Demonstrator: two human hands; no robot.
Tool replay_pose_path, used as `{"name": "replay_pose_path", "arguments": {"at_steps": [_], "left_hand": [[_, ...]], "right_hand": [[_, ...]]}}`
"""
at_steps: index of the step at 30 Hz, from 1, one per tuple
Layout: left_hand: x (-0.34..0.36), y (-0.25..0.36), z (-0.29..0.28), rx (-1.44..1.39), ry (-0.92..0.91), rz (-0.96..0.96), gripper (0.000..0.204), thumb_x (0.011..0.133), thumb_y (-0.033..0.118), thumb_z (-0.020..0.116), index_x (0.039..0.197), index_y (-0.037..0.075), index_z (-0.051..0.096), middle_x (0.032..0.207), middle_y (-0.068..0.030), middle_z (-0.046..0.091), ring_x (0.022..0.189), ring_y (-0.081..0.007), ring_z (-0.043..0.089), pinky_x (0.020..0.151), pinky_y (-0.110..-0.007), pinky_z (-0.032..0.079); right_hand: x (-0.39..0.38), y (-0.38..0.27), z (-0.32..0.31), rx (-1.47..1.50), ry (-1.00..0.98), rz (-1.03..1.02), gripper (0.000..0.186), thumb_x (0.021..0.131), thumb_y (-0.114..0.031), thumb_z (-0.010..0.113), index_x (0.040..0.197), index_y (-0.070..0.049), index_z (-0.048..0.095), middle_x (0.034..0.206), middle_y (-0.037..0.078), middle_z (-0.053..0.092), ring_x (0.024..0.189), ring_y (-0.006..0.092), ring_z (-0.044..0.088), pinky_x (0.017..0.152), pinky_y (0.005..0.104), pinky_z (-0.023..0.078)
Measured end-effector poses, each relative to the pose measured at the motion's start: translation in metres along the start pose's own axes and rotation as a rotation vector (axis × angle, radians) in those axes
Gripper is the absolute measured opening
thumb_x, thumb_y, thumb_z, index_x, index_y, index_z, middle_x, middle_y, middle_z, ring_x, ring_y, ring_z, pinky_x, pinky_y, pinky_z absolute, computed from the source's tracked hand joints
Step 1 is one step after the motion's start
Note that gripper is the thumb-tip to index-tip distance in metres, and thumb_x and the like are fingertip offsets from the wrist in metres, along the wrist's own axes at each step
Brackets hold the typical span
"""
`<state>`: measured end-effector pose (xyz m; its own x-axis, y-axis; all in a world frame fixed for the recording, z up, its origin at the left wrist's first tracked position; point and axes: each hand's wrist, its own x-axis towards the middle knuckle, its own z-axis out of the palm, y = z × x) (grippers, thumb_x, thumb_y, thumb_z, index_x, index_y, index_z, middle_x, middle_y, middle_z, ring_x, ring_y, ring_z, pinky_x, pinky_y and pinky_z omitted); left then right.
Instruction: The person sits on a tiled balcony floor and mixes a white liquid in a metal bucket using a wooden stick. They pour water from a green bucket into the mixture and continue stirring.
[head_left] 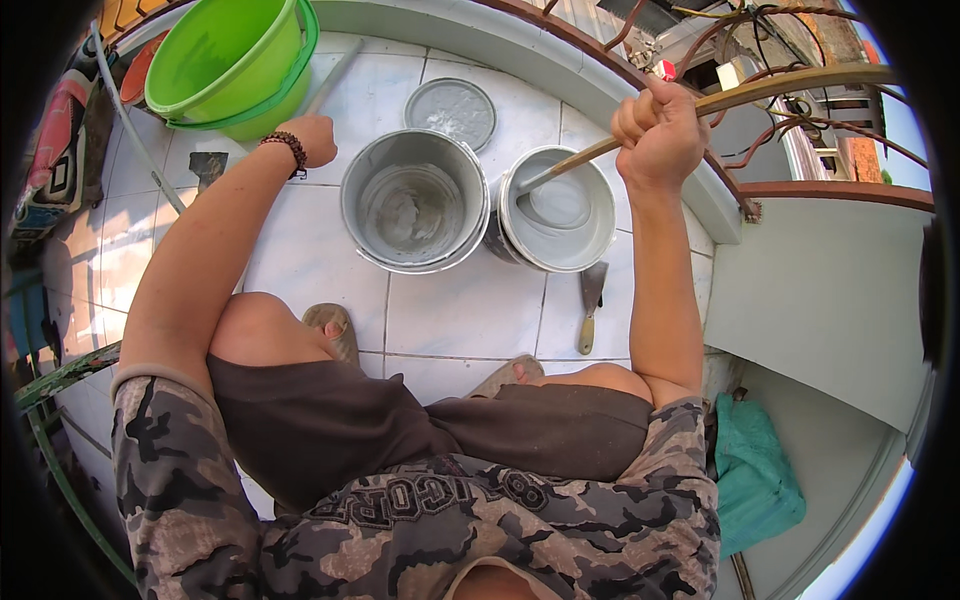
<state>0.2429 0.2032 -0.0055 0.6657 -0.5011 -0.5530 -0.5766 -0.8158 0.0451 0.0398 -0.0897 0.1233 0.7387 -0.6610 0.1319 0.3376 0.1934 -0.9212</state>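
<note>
My right hand (pixel 661 133) is closed around a long wooden stick (pixel 745 98). The stick's lower end, coated pale grey, dips into the right bucket (pixel 607 215), which holds light grey paint (pixel 556 205). At the left, my left hand (pixel 318 141) is closed in a fist beside the green basin. A grey-coated stick (pixel 338 72) reaches up from that fist and appears gripped in it. Between my hands a larger bucket (pixel 352 225) stands upright, its inside smeared grey with residue at the bottom. Behind it lies a round grey-smeared lid (pixel 450 112). A putty knife (pixel 590 312) rests near the right bucket.
Green plastic basins (pixel 230 60) stand at the far left. A dark flat piece (pixel 207 168) lies on the white tiled floor (pixel 440 315). A low ledge (pixel 560 75) with metal railing (pixel 735 150) curves along the back and right. A teal cloth (pixel 750 465) hangs at lower right.
</note>
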Motion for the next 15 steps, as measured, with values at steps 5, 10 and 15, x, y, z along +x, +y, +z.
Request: {"name": "replay_pose_path", "arguments": {"at_steps": [5, 10, 15], "left_hand": [[0.004, 0.002, 0.003, 0.025, 0.080, -0.063, 0.031, 0.081, 0.015, 0.052, 0.103, -0.002, 0.066, 0.110, -0.0236, 0.064, 0.102, -0.0343, 0.063, 0.089, -0.043, 0.051], [0.000, -0.005, -0.001, 0.022, 0.067, -0.128, 0.031, 0.080, 0.015, 0.053, 0.103, -0.002, 0.066, 0.107, -0.0215, 0.066, 0.101, -0.0340, 0.064, 0.088, -0.042, 0.051], [0.005, -0.001, 0.005, 0.028, 0.049, -0.104, 0.032, 0.080, 0.015, 0.053, 0.104, -0.001, 0.066, 0.109, -0.0210, 0.065, 0.101, -0.0338, 0.064, 0.088, -0.042, 0.051]], "right_hand": [[0.004, -0.005, -0.021, -0.321, 0.103, -0.017, 0.037, 0.080, -0.006, 0.054, 0.051, -0.011, 0.034, 0.045, -0.004, 0.027, 0.034, 0.0079, 0.028, 0.036, 0.0275, 0.020], [-0.001, -0.008, -0.012, -0.010, 0.022, 0.210, 0.040, 0.080, -0.007, 0.055, 0.050, -0.011, 0.030, 0.045, -0.004, 0.025, 0.035, 0.0085, 0.024, 0.037, 0.0285, 0.018], [0.008, -0.010, -0.034, -0.169, 0.144, -0.153, 0.039, 0.080, -0.006, 0.055, 0.051, -0.013, 0.031, 0.045, -0.004, 0.027, 0.035, 0.0079, 0.024, 0.037, 0.0278, 0.018]]}}
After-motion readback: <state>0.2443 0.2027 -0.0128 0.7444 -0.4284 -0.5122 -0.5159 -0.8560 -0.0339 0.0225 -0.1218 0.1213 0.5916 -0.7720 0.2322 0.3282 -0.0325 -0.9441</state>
